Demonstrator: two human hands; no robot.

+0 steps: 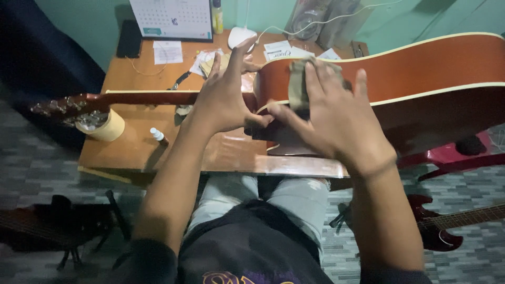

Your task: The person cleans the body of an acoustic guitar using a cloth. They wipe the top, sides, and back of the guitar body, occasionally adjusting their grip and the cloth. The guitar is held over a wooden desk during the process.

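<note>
A reddish-brown acoustic guitar lies on its side across a small wooden table, its neck and headstock pointing left. My right hand lies flat on the guitar's side near the neck joint, pressing a folded greyish cloth against the wood. My left hand grips the neck joint where the neck meets the body, fingers spread upward, thumb under the heel.
On the table stand a roll of masking tape, a small white bottle, a calendar, papers and a white lamp base. A red electric guitar lies on the floor at right. A dark stand sits lower left.
</note>
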